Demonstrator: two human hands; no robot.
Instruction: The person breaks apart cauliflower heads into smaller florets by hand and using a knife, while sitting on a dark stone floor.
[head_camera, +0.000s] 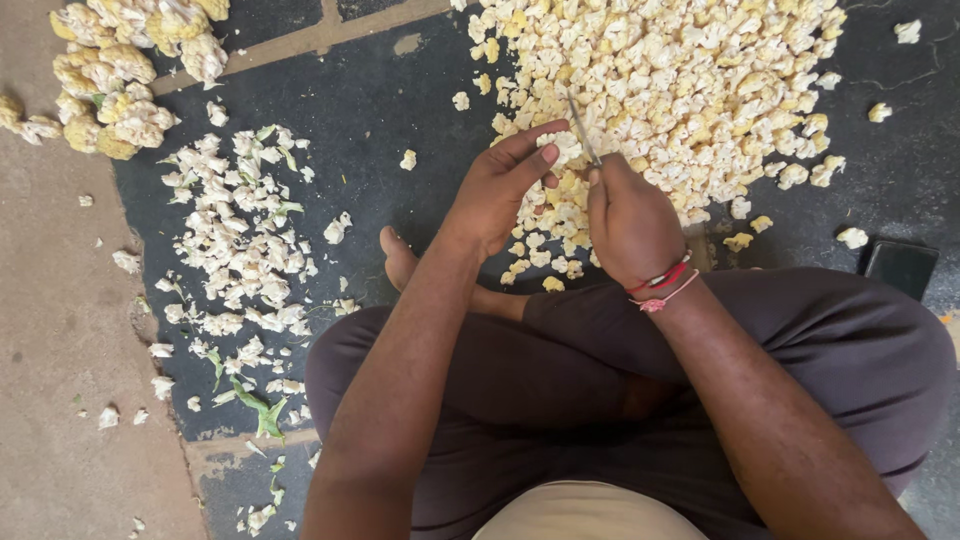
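Note:
I sit cross-legged on a dark floor. My right hand (628, 218) grips a small knife (581, 128) whose thin blade points up and away. My left hand (503, 186) pinches a small cauliflower floret (566, 150) against the blade, fingers closed around it. Both hands hover over the near edge of a big heap of cut cauliflower florets (680, 80). A red and a pink thread band circle my right wrist (662, 283).
Whole cauliflower pieces (120, 70) lie at the top left. A strip of white stem scraps and green leaves (240, 250) runs down the left. A dark flat phone-like object (902, 266) lies by my right knee. My bare foot (400, 262) rests under my left forearm.

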